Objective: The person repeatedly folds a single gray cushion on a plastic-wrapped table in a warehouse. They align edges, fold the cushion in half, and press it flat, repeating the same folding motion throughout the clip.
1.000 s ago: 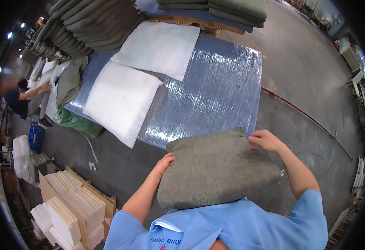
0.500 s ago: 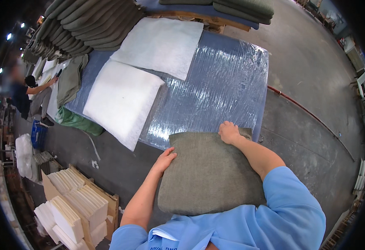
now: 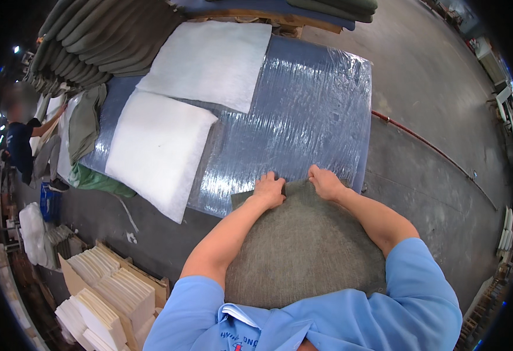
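Note:
A grey-green fabric cushion cover (image 3: 306, 251), bulging as if filled, rests between my body and the near end of the plastic-wrapped blue table (image 3: 297, 111). At its far edge my left hand (image 3: 269, 191) is closed on the fabric, fingers curled over the rim. Just right of it, my right hand (image 3: 325, 183) pinches the same edge between thumb and fingers. A short stretch of edge shows between the two hands. The cover's far left corner sticks out past my left hand. What fills the cover is hidden.
Two white batting sheets (image 3: 160, 146) lie overlapping on the table's left half. Behind them stands a tall pile of grey-green cushions (image 3: 104, 41). Foam slabs (image 3: 116, 286) sit in a carton at lower left. A co-worker (image 3: 22, 140) is at far left; a red hose (image 3: 420, 137) crosses the floor.
My left hand has moved from the cover's left side up to its far edge, near my right hand. My right hand now pinches the fabric. The far edge is drawn up between them.

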Available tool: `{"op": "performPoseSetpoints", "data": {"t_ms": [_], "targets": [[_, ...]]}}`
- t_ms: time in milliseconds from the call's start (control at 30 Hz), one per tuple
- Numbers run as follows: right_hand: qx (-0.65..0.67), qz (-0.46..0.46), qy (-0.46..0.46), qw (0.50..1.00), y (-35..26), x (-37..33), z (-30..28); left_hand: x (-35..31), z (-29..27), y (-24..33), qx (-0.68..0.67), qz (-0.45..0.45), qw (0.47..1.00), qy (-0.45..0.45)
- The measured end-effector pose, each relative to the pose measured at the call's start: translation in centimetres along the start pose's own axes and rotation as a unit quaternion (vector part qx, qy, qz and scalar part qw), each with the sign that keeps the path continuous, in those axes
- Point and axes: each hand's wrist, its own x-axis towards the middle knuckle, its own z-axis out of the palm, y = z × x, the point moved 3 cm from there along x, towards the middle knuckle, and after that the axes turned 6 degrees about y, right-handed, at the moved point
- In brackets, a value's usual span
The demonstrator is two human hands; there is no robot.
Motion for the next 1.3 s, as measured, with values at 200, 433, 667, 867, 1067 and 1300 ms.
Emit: {"op": "performPoseSetpoints", "data": {"t_ms": [200, 433, 667, 867, 1067, 1300], "targets": [[-0.047, -0.046, -0.024, 0.998, -1.5, 0.5, 0.8, 0.9, 1.9, -1.5, -0.145, -0.055, 0.988, 0.016], [-0.045, -0.069, 0.037, 0.996, -2.4, 1.9, 4.7, 0.7, 2.7, -2.2, -0.098, -0.025, 0.991, 0.091], [-0.09, -0.076, 0.08, 0.99, -2.6, 2.1, 5.4, 0.3, 2.2, -2.9, -0.136, 0.002, 0.987, 0.085], [-0.107, -0.107, 0.078, 0.985, -1.7, 3.0, 5.9, 1.2, 2.3, -2.9, -0.139, 0.008, 0.989, 0.05], [-0.114, -0.106, 0.059, 0.986, -1.9, 3.7, 5.9, 1.3, 2.2, -3.3, -0.15, 0.004, 0.987, 0.062], [-0.104, -0.119, 0.075, 0.985, -1.8, 3.6, 5.4, 1.2, 2.4, -3.3, -0.145, -0.004, 0.986, 0.079]]}}
